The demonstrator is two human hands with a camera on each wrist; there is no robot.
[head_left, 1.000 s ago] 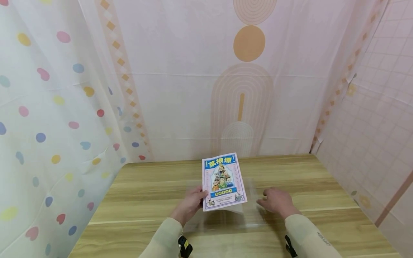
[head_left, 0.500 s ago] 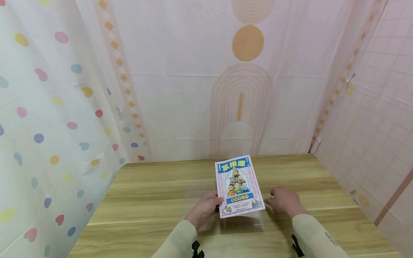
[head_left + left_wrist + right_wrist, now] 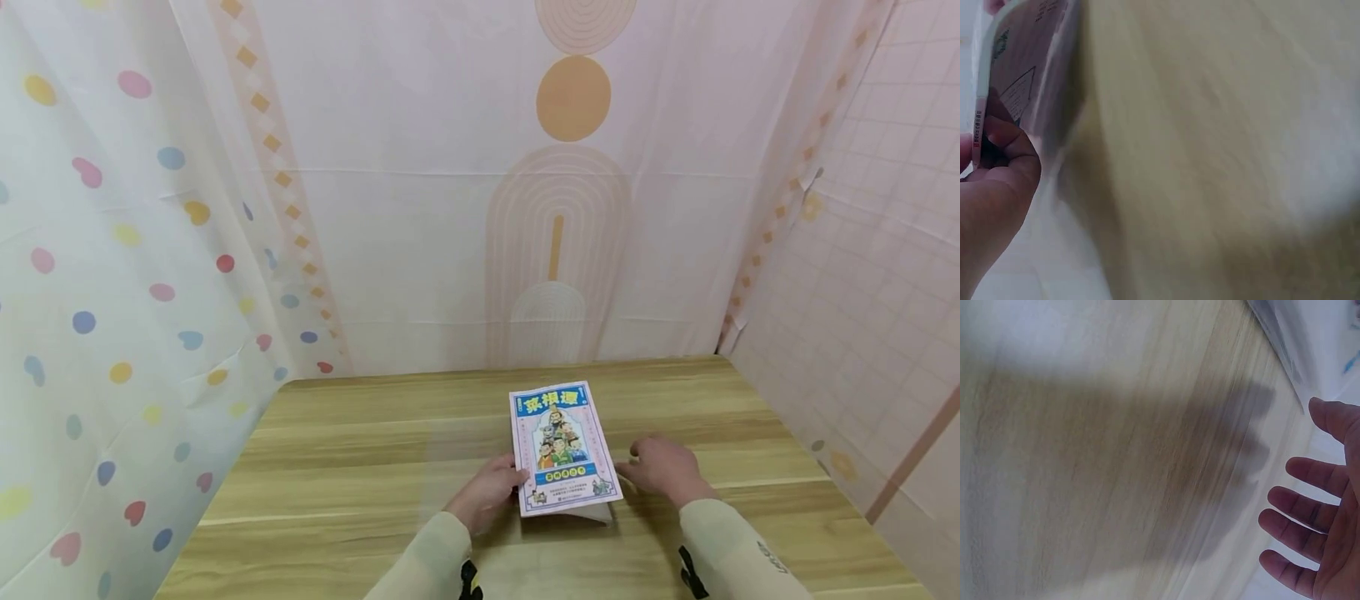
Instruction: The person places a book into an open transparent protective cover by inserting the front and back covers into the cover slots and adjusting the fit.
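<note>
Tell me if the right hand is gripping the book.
No. The right hand lies beside the book with its fingers spread and relaxed, while the left hand holds the book's edge.

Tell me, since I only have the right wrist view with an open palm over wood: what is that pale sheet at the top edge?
Observer: It is a booklet with a cartoon cover, lying face up on the wooden table, as the head view shows.
Operator: Is the other hand on it?
Observer: Yes, the left hand grips its left edge; the left wrist view shows the thumb on the cover.
Operator: Does the right hand touch it?
Observer: The right hand rests open right beside its right edge; contact cannot be told.
</note>
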